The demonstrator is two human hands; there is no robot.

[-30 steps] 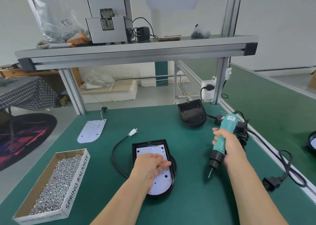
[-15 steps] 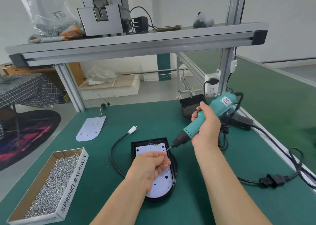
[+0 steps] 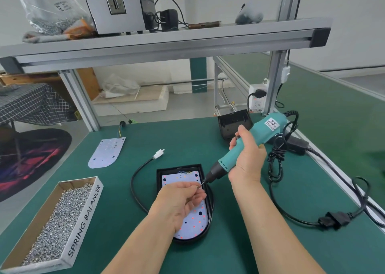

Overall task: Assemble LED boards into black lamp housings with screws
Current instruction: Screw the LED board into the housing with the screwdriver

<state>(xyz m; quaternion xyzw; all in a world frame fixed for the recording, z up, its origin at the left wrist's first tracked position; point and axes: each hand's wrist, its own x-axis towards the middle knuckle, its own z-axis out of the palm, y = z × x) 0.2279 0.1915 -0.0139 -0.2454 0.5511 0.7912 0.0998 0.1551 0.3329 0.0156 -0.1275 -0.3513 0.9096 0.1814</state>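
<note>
Forearms reach in from the bottom edge over a green table (image 3: 116,190). Nearest on the left sits an open cardboard box (image 3: 87,217) lettered SPRING BALANCER, heaped with small silver screws (image 3: 52,221). Just right of it, in front of the person, lies a black lamp housing (image 3: 188,239) with a white LED board (image 3: 193,219) seated inside it, dotted with red and dark spots. The left hand (image 3: 181,198) hovers over the upper half of that board, its fingers curled and its thumb and fingertips pinching a small screw (image 3: 197,187). The tip of the bit (image 3: 205,181) meets that screw. The bit belongs to a teal electric screwdriver (image 3: 250,142), tilted with its nose down to the left, and the right hand (image 3: 248,161) is wrapped firmly round its body. A black cable (image 3: 133,182) loops out of the housing to the left and ends in a white connector (image 3: 158,153) lying on the table. Right of the hands, the tool's cord hangs in a bundle (image 3: 277,159), and a black power lead (image 3: 333,219) trails along the table's right side. Farther back on the left lies a second LED board (image 3: 107,151) by itself, and at the back right a second black housing (image 3: 233,125) stands near a wall socket (image 3: 257,98). Above all this runs a metal shelf (image 3: 166,38) carrying a grey machine (image 3: 118,13) and a clear bag (image 3: 48,8).
</note>
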